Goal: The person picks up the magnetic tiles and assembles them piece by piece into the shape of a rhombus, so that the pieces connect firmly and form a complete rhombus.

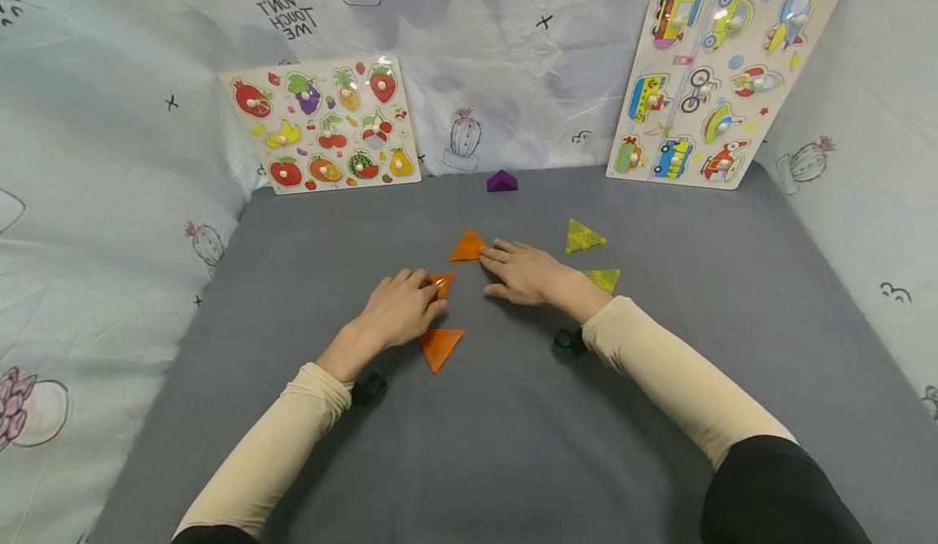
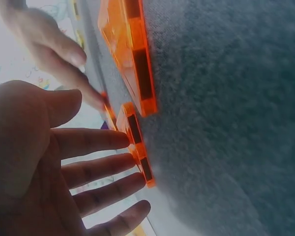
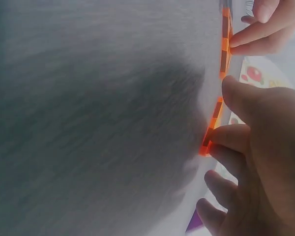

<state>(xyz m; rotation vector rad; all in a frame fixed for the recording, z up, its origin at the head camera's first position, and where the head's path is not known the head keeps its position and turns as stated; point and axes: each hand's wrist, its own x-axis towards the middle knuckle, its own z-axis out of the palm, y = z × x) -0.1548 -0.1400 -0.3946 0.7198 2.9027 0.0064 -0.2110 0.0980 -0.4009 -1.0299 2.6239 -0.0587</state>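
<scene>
Three translucent orange triangular magnetic tiles lie in a loose column mid-table in the head view. My left hand (image 1: 399, 308) extends its fingers over the middle orange tile (image 1: 442, 283), part of which it hides. In the left wrist view those fingers are spread, with fingertips right at the edge of that tile (image 2: 135, 140). The nearest orange tile (image 1: 441, 348) lies just below the left thumb. My right hand (image 1: 523, 274) reaches in from the right, its fingertips on the right corner of the farthest orange tile (image 1: 466, 247). Dark strips show along the tile edges.
Two yellow triangular tiles, a farther one (image 1: 583, 236) and a nearer one (image 1: 604, 279), lie right of my right hand. A purple block (image 1: 501, 182) sits at the back edge. A fruit puzzle board (image 1: 322, 125) and a vehicle puzzle board (image 1: 721, 80) lean against the backdrop.
</scene>
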